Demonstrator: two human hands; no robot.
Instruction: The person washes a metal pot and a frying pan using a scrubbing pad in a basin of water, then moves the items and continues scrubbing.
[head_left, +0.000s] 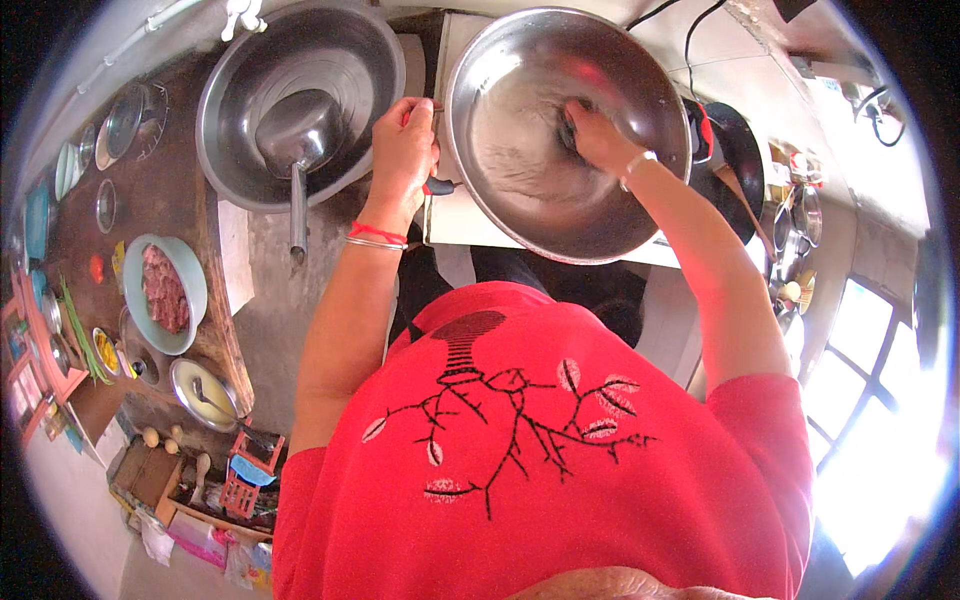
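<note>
A large steel wok (517, 217) with water in it stands before me on a pale surface. My left hand (405, 146) is closed around the wok's handle at its left side; a black and red part of the handle shows beneath the hand. Inside the wok, my right hand (596, 135) presses a dark scrubbing pad (566, 135) low against the wall; the fingers partly hide it. To the left, a wide steel basin (217, 161) holds a steel ladle-like scoop (300, 131), turned bottom up, its handle resting over the rim.
Farther left, a wooden table (71, 217) carries a pale bowl of raw minced meat (166, 300), green onions (82, 330) and a bowl of yellowish liquid (206, 397) with a spoon. Right of the wok is a black pan (739, 135) with a wooden-handled utensil. A tap (244, 15) sits above the basin.
</note>
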